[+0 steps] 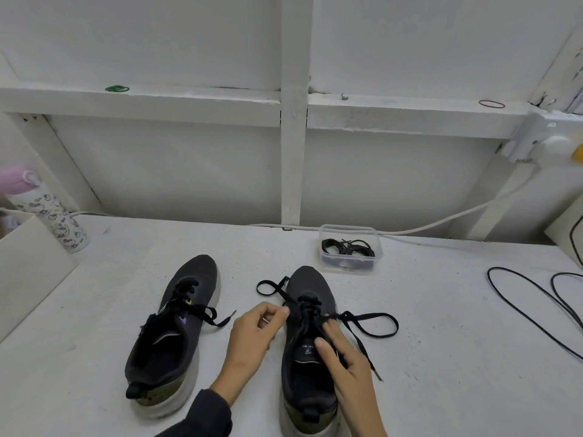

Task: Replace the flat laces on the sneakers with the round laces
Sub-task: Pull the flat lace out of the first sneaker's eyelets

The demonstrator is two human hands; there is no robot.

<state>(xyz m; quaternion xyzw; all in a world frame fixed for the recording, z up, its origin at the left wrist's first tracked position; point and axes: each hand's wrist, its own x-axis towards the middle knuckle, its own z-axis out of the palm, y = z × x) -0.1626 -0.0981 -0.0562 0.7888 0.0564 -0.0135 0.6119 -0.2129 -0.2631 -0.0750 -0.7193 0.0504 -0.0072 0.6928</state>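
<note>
Unlacing the middle sneaker [310, 310] on the white table [441, 357], judged an early stage with most rows threaded and only the loose ends lying free, looped on the table either side of the toe. Pinching the flat lace [372, 315] with the left hand [252, 335], thumb and forefinger closed on it at the left edge of the lacing, remaining fingers curled in. Steadying with the right hand [347, 357], laid mostly open across the tongue and lacing, fingers near straight, gripping nothing as far as can be told. For a clean pull: keep that right hand pressing down to stop the shoe sliding, start at the top row, draw the lace sideways out of one eyelet at a time, slacken each crossing before tugging, avoid yanking both ends together, likely to bunch and jam at the eyelets. Feed the stiff tip through straight, not bent. Other sneaker [170, 335] just to the left, apart, flat lace in too, untouched by either hand. Round laces [348, 247] bundled in a clear tub [347, 267] behind the middle sneaker, near but not touching, handy for rethreading once both shoes stripped. Pink bottle [53, 216] at far left, well apart, no part in this
</note>
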